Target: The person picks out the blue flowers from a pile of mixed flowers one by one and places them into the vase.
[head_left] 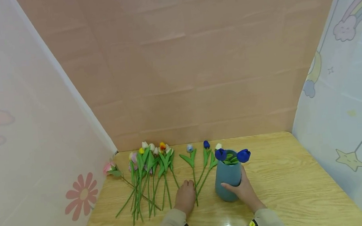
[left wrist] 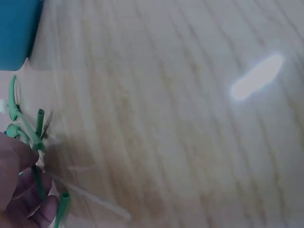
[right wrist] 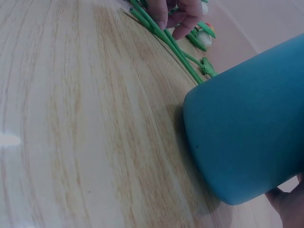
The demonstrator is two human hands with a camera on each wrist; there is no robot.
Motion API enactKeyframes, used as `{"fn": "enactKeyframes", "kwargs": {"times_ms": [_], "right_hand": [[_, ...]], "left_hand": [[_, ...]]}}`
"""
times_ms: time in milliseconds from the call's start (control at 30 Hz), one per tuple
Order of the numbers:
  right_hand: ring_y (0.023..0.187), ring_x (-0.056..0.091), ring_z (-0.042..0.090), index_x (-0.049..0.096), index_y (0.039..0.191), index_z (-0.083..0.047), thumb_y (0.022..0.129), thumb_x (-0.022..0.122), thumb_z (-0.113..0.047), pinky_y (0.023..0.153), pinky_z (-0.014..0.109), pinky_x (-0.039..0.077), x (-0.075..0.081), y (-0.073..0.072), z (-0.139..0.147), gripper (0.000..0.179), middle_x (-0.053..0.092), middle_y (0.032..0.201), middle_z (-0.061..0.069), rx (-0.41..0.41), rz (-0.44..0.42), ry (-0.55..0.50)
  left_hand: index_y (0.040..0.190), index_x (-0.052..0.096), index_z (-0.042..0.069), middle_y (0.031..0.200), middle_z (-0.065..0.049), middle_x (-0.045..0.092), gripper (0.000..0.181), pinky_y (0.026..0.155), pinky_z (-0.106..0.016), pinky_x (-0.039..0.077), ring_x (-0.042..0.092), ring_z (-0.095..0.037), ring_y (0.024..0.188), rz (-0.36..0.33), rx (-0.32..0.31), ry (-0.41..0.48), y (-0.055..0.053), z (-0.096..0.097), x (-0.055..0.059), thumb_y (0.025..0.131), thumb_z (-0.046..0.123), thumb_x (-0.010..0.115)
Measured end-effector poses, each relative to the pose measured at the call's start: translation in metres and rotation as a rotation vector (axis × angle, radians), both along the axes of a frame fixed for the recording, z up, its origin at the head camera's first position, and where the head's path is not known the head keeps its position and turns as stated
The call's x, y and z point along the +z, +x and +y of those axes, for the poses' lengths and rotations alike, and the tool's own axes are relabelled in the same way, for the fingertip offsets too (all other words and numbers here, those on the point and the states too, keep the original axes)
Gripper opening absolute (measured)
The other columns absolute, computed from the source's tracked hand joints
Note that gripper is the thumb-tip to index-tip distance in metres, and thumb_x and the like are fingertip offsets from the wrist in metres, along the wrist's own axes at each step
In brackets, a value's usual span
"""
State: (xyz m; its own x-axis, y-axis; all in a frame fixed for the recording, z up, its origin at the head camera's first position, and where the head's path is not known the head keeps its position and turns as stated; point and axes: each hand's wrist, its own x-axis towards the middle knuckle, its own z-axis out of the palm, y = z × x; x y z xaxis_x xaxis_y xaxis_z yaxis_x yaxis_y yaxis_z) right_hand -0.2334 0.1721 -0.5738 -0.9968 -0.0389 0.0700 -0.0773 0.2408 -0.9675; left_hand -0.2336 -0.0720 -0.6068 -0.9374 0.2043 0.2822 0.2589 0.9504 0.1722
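Note:
The right hand point(head_left: 244, 190) grips a blue-grey vase point(head_left: 227, 184), thumb across its front. Two dark blue tulips point(head_left: 244, 155) lean out over the vase's mouth. To the left, the left hand point(head_left: 186, 197) is low over the table and pinches a green tulip stem point(left wrist: 38, 183) between thumb and fingers. Which flower that stem bears I cannot tell. Beside this hand lie a light blue tulip point(head_left: 189, 148), a dark blue tulip point(head_left: 206, 145) and a white tulip point(head_left: 218, 146), their stems crossing near its fingertips. Part of the white tulip is hidden behind the vase.
Left of the left hand lies a spread of artificial tulips point(head_left: 150, 166) in white, yellow, orange and purple, their stems toward the front. A pink flower point(head_left: 109, 167) lies at the table's left edge. Fabric walls point(head_left: 197, 72) enclose the wooden table point(head_left: 288, 189) at back and sides.

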Motion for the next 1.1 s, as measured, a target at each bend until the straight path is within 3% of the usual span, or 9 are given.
{"fn": "enactKeyframes", "kwargs": {"times_ms": [133, 300, 400, 467, 667, 867, 1000, 1100], "right_hand": [[0.136, 0.033, 0.045, 0.005, 0.154, -0.027, 0.081, 0.079, -0.028, 0.101, 0.066, 0.033, -0.001, -0.001, 0.000, 0.104, 0.030, 0.150, 0.016, -0.002, 0.000, 0.003], [0.136, 0.033, 0.045, 0.005, 0.154, -0.024, 0.081, 0.079, -0.030, 0.101, 0.066, 0.033, -0.002, -0.001, 0.000, 0.105, 0.030, 0.150, 0.018, -0.007, -0.006, 0.024], [0.136, 0.033, 0.045, 0.004, 0.154, -0.024, 0.081, 0.079, -0.031, 0.102, 0.066, 0.033, -0.001, -0.001, 0.000, 0.105, 0.029, 0.151, 0.017, -0.010, -0.014, 0.021], [0.136, 0.033, 0.045, 0.003, 0.155, -0.024, 0.081, 0.079, -0.031, 0.101, 0.066, 0.034, -0.001, -0.001, 0.000, 0.105, 0.029, 0.151, 0.018, -0.010, -0.013, 0.024], [0.136, 0.032, 0.045, 0.002, 0.155, -0.024, 0.082, 0.079, -0.031, 0.101, 0.066, 0.034, -0.002, -0.002, 0.001, 0.106, 0.029, 0.151, 0.018, -0.012, -0.012, 0.020], [0.136, 0.032, 0.046, 0.001, 0.155, -0.024, 0.082, 0.079, -0.031, 0.100, 0.067, 0.033, -0.004, -0.002, 0.001, 0.107, 0.028, 0.151, 0.018, -0.008, -0.008, 0.018], [0.137, 0.031, 0.046, 0.001, 0.155, -0.025, 0.081, 0.079, -0.031, 0.101, 0.067, 0.033, -0.004, -0.002, 0.001, 0.108, 0.027, 0.152, 0.018, -0.006, -0.012, 0.013], [0.138, 0.031, 0.044, 0.000, 0.155, -0.027, 0.081, 0.080, -0.031, 0.102, 0.066, 0.033, -0.003, -0.002, 0.001, 0.109, 0.026, 0.153, 0.016, -0.008, -0.028, 0.007]], "left_hand": [[0.111, 0.058, 0.005, 0.094, -0.009, 0.059, 0.020, 0.053, -0.025, 0.048, 0.058, -0.015, 0.065, -0.087, 0.011, 0.051, -0.002, 0.000, 0.004, 0.091, 0.001, 0.063], [0.120, 0.054, 0.005, 0.107, -0.017, 0.057, 0.037, 0.044, -0.022, 0.041, 0.050, -0.010, 0.054, -0.153, 0.023, 0.122, -0.004, -0.004, 0.006, 0.087, -0.007, 0.065], [0.120, 0.052, 0.003, 0.109, -0.018, 0.057, 0.039, 0.042, -0.020, 0.038, 0.047, -0.008, 0.051, -0.129, 0.044, 0.111, -0.006, -0.007, 0.004, 0.085, -0.006, 0.067], [0.118, 0.053, 0.001, 0.106, -0.017, 0.059, 0.036, 0.041, -0.019, 0.038, 0.047, -0.007, 0.050, -0.078, 0.074, 0.075, -0.007, -0.010, 0.004, 0.085, -0.003, 0.068], [0.104, 0.056, 0.001, 0.083, -0.011, 0.060, 0.024, 0.036, -0.022, 0.034, 0.045, -0.010, 0.044, 0.031, 0.121, 0.075, -0.007, -0.018, 0.019, 0.091, 0.019, 0.066], [0.101, 0.059, 0.012, 0.064, -0.003, 0.054, 0.030, 0.033, -0.021, 0.027, 0.039, -0.009, 0.037, 0.024, 0.148, 0.056, -0.007, -0.024, 0.026, 0.092, 0.040, 0.064], [0.107, 0.065, 0.020, 0.063, -0.002, 0.060, 0.021, 0.033, -0.020, 0.028, 0.041, -0.008, 0.037, 0.011, 0.160, 0.030, -0.004, -0.025, 0.033, 0.090, 0.032, 0.067], [0.107, 0.066, 0.017, 0.074, -0.006, 0.067, 0.017, 0.034, -0.021, 0.031, 0.048, -0.010, 0.041, -0.002, 0.134, 0.019, -0.001, -0.026, 0.040, 0.090, 0.014, 0.068]]}}
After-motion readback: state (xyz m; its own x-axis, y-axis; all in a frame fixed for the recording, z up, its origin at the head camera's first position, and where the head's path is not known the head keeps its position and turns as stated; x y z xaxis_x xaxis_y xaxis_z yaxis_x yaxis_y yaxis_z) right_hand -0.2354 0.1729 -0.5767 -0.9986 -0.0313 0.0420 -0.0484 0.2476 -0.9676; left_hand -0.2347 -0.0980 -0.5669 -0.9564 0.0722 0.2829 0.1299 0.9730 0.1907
